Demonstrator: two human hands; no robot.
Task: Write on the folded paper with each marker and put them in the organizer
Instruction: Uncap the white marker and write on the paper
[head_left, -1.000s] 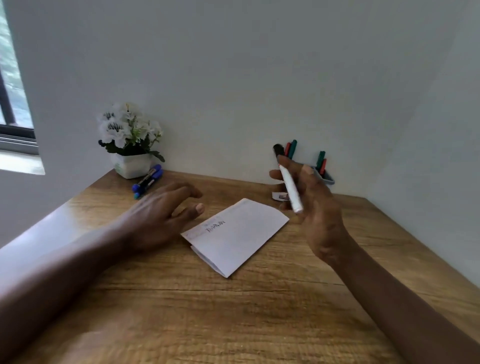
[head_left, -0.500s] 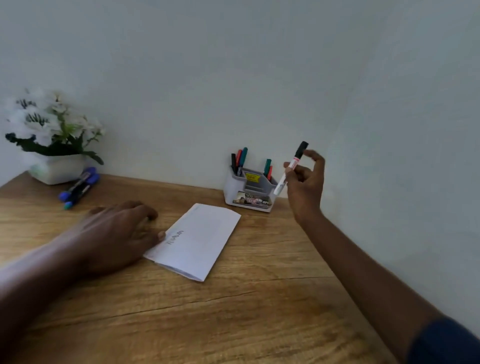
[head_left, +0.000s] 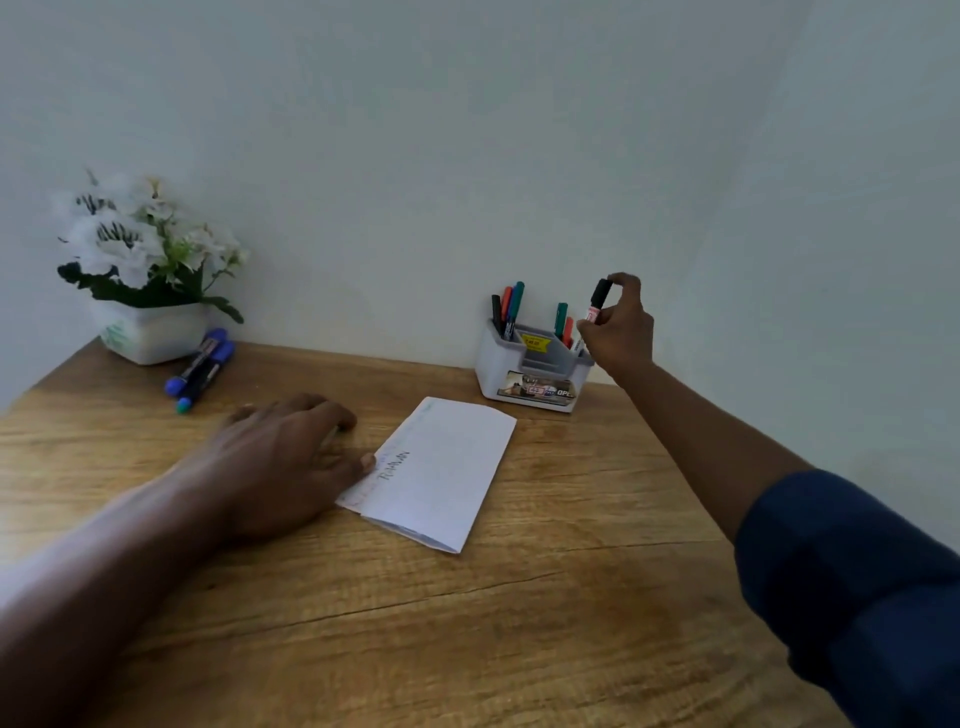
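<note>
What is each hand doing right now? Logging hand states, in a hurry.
Left hand: open, flat, thumb on the folded paper.
Right hand: closed on the black-capped marker at the organizer.

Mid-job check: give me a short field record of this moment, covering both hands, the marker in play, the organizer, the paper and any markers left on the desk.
right hand: holding black-capped marker upright, its lower end going into the organizer's right side
left hand: flat on the desk, fingertips at the left edge of the folded paper
organizer: grey, against the wall, markers standing in its left and right compartments
folded paper: lying on the desk, writing near its left edge
blue markers: two lying beside the flower pot
desk: wooden
</note>
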